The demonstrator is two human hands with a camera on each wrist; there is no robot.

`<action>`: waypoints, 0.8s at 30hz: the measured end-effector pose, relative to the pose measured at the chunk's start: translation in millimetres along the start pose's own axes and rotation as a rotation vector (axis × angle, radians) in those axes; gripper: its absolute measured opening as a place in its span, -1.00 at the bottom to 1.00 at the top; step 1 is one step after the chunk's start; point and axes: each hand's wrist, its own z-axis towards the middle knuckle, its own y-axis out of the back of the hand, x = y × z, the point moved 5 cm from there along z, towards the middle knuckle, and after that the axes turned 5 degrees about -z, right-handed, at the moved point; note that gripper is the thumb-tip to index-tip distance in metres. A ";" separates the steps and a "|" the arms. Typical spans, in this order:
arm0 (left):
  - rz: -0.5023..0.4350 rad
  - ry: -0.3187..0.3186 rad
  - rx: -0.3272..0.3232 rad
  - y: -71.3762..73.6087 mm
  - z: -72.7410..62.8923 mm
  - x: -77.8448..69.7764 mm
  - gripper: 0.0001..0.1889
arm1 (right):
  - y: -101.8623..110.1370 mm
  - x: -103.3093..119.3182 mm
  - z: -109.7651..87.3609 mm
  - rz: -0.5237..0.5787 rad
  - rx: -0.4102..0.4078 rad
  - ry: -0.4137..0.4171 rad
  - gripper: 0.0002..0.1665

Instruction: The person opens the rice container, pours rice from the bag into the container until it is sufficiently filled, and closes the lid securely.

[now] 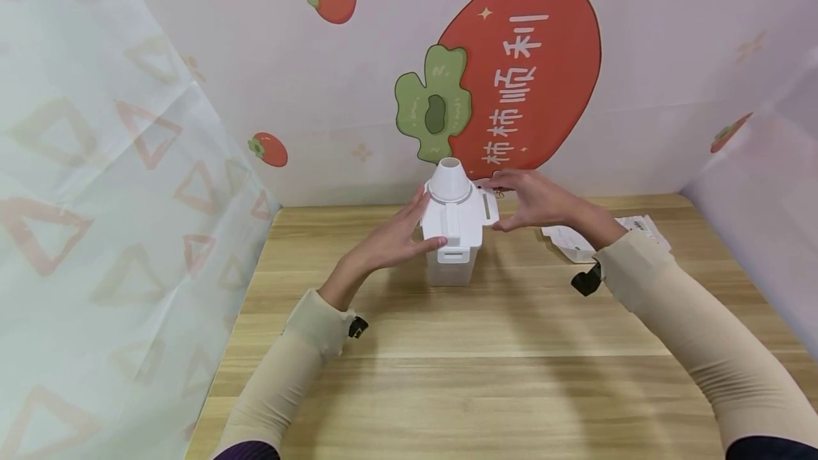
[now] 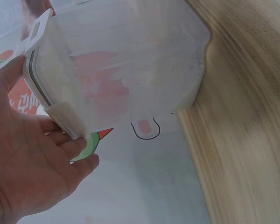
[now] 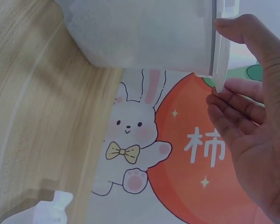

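A translucent lidded storage box [image 1: 450, 272] stands upright on the table near the back wall. Its white lid [image 1: 434, 222] carries a white cone-shaped spout [image 1: 450, 182] with an open top. The left hand [image 1: 399, 233] grips the lid's left side, thumb toward the front; in the left wrist view its fingers [image 2: 74, 147] curl by a white side latch [image 2: 65, 119]. On the other side, the right hand [image 1: 533, 197] holds the lid's right edge, where a slotted flap [image 1: 492, 206] sticks outward between thumb and fingers. Pale contents show faintly through the box wall [image 3: 144, 37].
A white printed packet [image 1: 571, 241] lies flat on the wooden table [image 1: 447, 375], partly behind the right forearm. Close behind the box rises a wall covering [image 1: 358, 91] printed with persimmons and a rabbit. Another printed sheet [image 1: 128, 247] borders the table's left side.
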 end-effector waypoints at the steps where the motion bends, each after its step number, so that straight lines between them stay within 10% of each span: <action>1: -0.001 0.000 0.000 -0.2 0.3 -0.2 0.10 | 0.1 -0.2 -0.7 -0.001 0.003 -0.006 -0.03; 24: -0.029 0.012 -0.035 0.8 1.6 -2.2 0.01 | -11.9 -16.0 -5.9 0.288 0.057 -0.153 0.03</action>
